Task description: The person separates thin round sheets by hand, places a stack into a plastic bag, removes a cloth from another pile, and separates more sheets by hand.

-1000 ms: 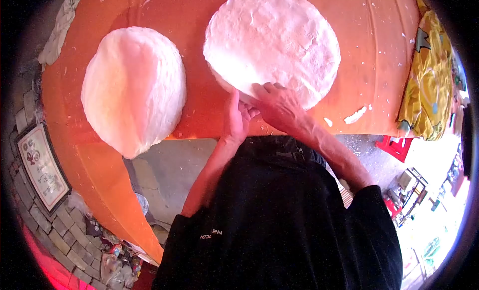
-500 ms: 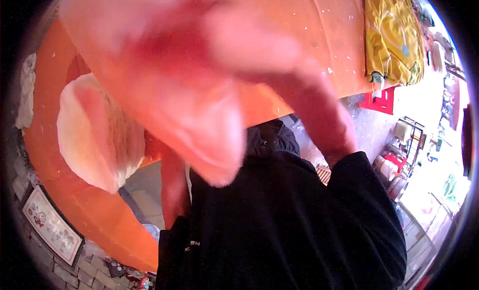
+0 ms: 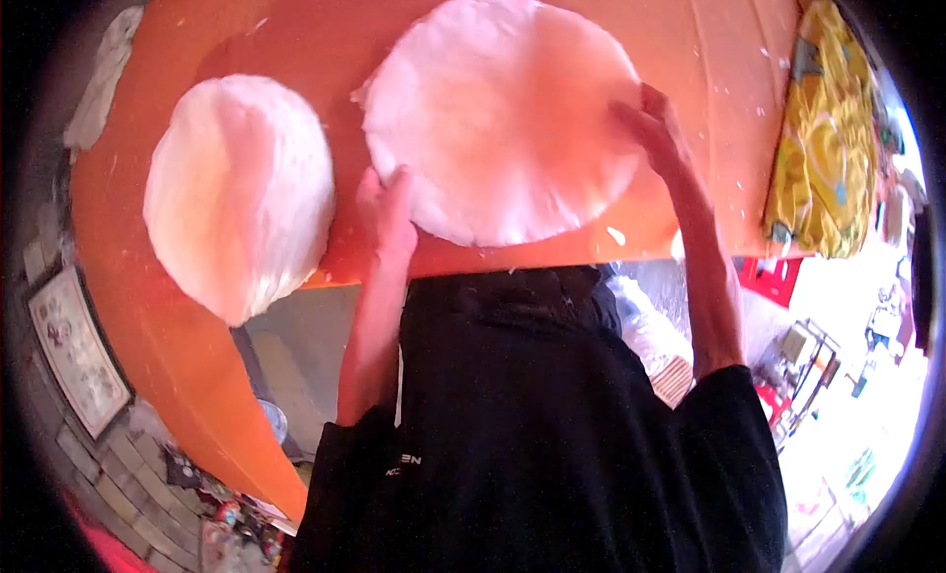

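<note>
A large round white fluffy pad lies on the orange-covered table, its near rim close to the front edge. My left hand grips its lower left rim, thumb on top and the fingers partly hidden at the edge. At the right rim, my right hand has the edge between thumb and fingers. To the left rests a second white pad, folded or dished along its middle, touched by neither hand.
Yellow patterned cloth hangs over the table's right end, with a red stool below. A framed picture is at the lower left by the brick paving. White scraps lie near the front edge.
The round pad was lifted and blurred half a second ago and now lies flat, showing a smoother face. My hands, together at its near rim earlier, are now apart on its left and right rims.
</note>
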The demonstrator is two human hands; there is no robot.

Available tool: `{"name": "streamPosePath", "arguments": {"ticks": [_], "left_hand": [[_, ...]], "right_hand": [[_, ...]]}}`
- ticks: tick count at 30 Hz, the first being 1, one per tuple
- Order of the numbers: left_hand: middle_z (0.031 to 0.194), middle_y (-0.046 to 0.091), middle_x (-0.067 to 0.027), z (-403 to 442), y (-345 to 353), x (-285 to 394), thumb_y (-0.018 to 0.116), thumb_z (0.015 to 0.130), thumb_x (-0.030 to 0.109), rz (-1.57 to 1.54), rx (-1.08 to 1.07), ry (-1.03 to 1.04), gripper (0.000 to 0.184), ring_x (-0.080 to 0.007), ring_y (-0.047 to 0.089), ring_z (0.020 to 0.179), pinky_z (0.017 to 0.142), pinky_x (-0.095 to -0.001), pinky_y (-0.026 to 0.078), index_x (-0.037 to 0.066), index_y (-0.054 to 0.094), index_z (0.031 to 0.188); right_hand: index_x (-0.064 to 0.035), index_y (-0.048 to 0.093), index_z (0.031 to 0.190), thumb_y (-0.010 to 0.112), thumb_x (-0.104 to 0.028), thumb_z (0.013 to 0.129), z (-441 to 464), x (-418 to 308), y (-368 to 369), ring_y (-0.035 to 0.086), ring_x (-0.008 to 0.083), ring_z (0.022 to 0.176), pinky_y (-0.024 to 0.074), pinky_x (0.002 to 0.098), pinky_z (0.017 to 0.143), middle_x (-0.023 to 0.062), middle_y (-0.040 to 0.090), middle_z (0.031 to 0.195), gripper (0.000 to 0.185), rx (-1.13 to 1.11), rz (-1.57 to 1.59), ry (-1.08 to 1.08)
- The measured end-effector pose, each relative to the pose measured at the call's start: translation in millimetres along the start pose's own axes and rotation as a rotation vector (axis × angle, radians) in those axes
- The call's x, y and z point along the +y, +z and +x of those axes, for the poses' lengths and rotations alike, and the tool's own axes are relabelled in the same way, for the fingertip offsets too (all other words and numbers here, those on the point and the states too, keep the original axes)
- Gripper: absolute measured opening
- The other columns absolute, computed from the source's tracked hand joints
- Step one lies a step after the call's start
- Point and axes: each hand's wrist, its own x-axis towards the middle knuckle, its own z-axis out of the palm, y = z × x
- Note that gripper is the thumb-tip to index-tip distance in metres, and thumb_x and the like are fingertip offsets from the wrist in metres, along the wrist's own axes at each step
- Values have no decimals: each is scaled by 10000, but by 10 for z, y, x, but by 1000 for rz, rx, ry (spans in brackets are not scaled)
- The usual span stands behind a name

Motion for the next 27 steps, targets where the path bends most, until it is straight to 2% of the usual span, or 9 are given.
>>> {"name": "streamPosePath", "arguments": {"ticks": [4,10,13,14,16,18,21,23,27], "left_hand": [[1009,623,-78,-111,55,550,619,805,94,-49,1,60,322,-168,582,902,812,-308,469,-18,561,1102],[866,620,-18,-222,-500,1638,612,816,28,-235,132,287,159,-90,585,759,672,-242,491,27,604,975],[939,652,-79,-289,-1210,1984,618,834,44,-256,295,419,218,-155,636,792,663,-293,532,5,609,1049],[1180,596,-139,-294,-1540,2048,592,849,69,-265,273,395,388,-251,600,1043,878,-382,499,4,528,1226],[1121,615,-145,-429,-1892,2153,589,857,47,-256,343,453,332,-230,623,976,829,-362,522,-34,543,1176],[1145,604,-151,-442,-2370,2065,586,859,48,-235,389,504,350,-228,611,1007,854,-355,511,-47,528,1191],[1138,601,-136,-278,-3283,1494,600,850,51,-192,497,318,344,-204,597,1017,875,-314,487,-69,536,1166],[1101,609,-110,-149,-3692,1127,607,839,39,-65,522,180,331,-181,601,973,844,-298,487,-82,545,1140],[979,602,-53,-263,-3601,1174,661,811,67,248,673,193,348,-132,574,863,745,-250,463,-68,562,1117]], "right_hand": [[-23,636,1060,647,-199,833,-60,-895,249,614,144,829,502,291,705,58,657,996,287,-4,167,-216],[-66,578,1199,502,-231,915,164,-2202,917,565,114,1020,430,333,841,-16,642,1110,337,114,-338,-167],[-43,589,1168,556,-243,896,806,-1943,1499,586,147,973,467,320,825,54,622,1116,339,-202,183,-376],[-36,593,1157,574,-247,889,986,-1858,1693,593,158,958,479,315,820,77,615,1117,342,-304,361,-434],[-28,596,1147,592,-251,883,1054,-1821,2044,600,169,942,492,311,815,100,609,1119,346,-411,541,-488],[-61,643,978,644,-272,820,926,-1919,2671,570,128,754,455,266,671,7,593,853,263,-784,284,-382],[-76,660,785,694,-300,764,957,-1139,3597,510,108,584,424,271,515,-35,549,642,227,-651,55,-242],[-57,669,838,710,-325,747,1477,-876,3851,560,121,625,455,274,537,-13,598,685,287,-887,-38,408],[-4,645,995,736,-421,710,848,-975,3680,658,214,747,525,358,630,69,675,762,513,-602,-16,-211]]}}
